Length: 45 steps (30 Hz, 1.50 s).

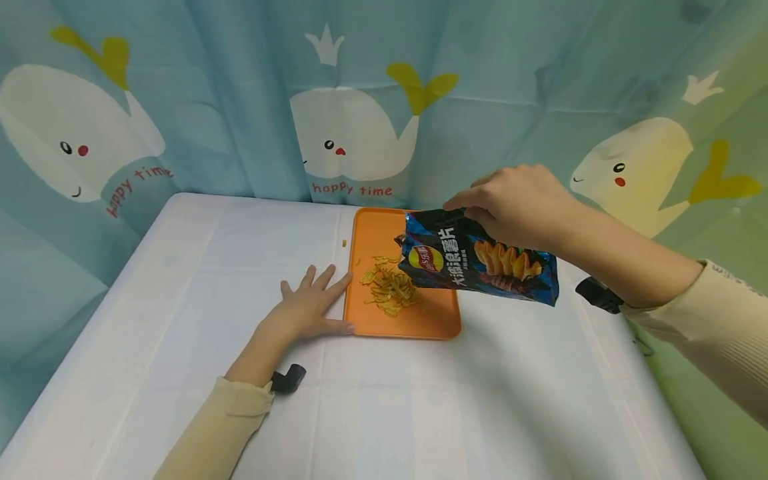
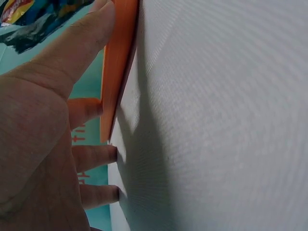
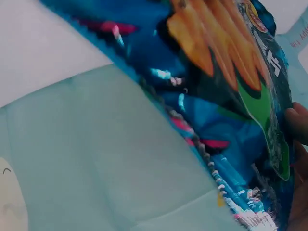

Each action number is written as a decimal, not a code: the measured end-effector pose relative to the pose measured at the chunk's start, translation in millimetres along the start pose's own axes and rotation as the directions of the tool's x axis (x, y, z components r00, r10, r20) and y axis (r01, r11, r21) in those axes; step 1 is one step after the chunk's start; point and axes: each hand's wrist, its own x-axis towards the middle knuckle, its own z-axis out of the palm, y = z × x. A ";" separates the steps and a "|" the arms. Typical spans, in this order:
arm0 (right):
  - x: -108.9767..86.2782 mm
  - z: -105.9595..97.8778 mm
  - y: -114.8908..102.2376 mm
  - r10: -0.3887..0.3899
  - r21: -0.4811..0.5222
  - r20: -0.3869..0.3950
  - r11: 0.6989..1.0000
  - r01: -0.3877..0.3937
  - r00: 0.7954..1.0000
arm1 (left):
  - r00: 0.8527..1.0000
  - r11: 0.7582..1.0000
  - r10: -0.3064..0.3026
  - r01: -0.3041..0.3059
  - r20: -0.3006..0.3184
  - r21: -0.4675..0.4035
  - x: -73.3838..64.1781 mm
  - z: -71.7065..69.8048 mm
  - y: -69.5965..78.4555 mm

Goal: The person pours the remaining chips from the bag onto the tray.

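Note:
My right hand (image 1: 519, 203) grips a dark blue bag of potato chips (image 1: 432, 267) by its upper edge. The bag lies tilted on its side in the air, its torn mouth over an orange tray (image 1: 441, 323). A heap of yellow chip pieces (image 1: 390, 287) rests on the tray, partly behind the bag's mouth. My left hand (image 1: 309, 307) is spread on the table, thumb and forefinger touching the tray's left edge. In the left wrist view, straight fingers (image 2: 94, 195) reach toward the tray's side (image 2: 118, 72). The right wrist view shows the bag's crimped bottom seam (image 3: 207, 156) close up.
A white cloth covers the table (image 1: 372, 420). One small chip crumb (image 1: 345, 243) lies on it just left of the tray. Behind and around hangs a blue-green curtain (image 1: 240, 100) printed with white whales. Each wrist carries a black strap-on camera (image 1: 290, 379).

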 end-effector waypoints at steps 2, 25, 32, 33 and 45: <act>-0.2 1.0 0.2 0.003 0.006 -0.001 1.000 -0.003 1.000 | 1.000 1.000 -0.002 0.002 0.003 0.001 0.0 -0.6 0.2; -10.7 1.8 5.5 0.015 0.010 0.009 1.000 -0.015 1.000 | 1.000 1.000 0.011 -0.011 0.002 -0.003 -0.2 -2.0 1.6; -10.3 2.1 5.9 0.013 0.004 0.013 1.000 -0.013 1.000 | 1.000 1.000 0.005 -0.005 0.000 -0.007 0.2 -1.5 0.4; -10.0 2.3 5.8 0.012 0.003 0.014 1.000 -0.012 1.000 | 1.000 1.000 0.004 -0.004 0.000 -0.008 0.3 -1.3 0.1; -6.8 -0.8 3.6 -0.001 0.001 -0.017 1.000 0.001 1.000 | 1.000 1.000 0.007 -0.007 0.002 -0.006 0.7 -0.4 -1.0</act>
